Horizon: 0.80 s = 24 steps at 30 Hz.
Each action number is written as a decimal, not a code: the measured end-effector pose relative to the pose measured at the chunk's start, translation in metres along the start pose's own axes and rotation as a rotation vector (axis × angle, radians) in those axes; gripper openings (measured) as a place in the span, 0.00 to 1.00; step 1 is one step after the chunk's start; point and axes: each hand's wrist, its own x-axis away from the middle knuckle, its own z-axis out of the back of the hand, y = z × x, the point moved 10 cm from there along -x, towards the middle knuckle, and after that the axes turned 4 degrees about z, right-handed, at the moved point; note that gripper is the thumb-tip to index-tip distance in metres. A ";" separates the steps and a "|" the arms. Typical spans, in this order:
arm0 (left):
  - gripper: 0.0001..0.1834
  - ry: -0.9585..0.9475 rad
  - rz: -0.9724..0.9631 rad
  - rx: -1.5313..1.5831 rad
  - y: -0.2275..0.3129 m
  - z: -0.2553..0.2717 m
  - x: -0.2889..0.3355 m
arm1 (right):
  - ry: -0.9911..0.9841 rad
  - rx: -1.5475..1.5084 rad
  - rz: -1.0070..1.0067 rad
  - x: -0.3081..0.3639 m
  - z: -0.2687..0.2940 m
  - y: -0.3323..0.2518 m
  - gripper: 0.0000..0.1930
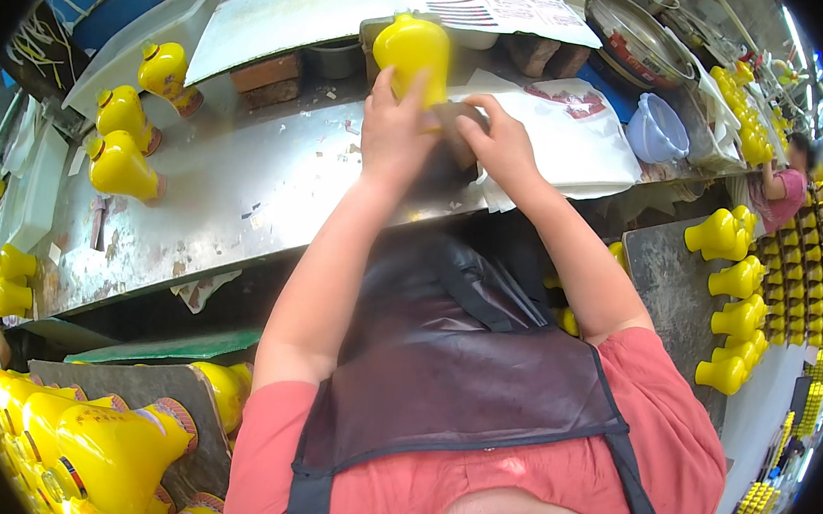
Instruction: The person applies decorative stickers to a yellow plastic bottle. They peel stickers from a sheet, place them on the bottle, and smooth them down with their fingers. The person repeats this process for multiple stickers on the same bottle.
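A glossy yellow vase [416,50] with broad shoulders and a small neck is upright above the metal workbench [272,171]. My left hand [394,123] grips its lower, narrower part, with the fingers closed round it. My right hand [501,145] is just to the right, its fingers bent and touching a dark brown block-like thing [458,132] beside the vase. Motion blurs that spot, and the vase's foot is hidden behind my hands. White paper sheets [573,144] lie by my right hand, one with a dark red print.
Several yellow vases [126,165] stand at the bench's left. A raised white board [305,18] on bricks [266,78] spans the back. A pale blue bucket [657,130] stands right. More vases [126,447] fill a board lower left and another board [664,279] at right. A person [788,187] works far right.
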 end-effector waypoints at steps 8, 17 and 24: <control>0.49 0.067 -0.030 0.190 -0.024 -0.011 0.016 | 0.002 0.194 0.505 0.000 0.016 -0.071 0.13; 0.48 0.065 0.019 0.354 -0.028 -0.008 0.015 | -0.185 0.629 0.755 -0.028 -0.007 -0.120 0.09; 0.49 0.079 0.035 0.348 -0.021 -0.002 0.013 | -0.262 0.434 0.741 -0.035 -0.007 -0.102 0.08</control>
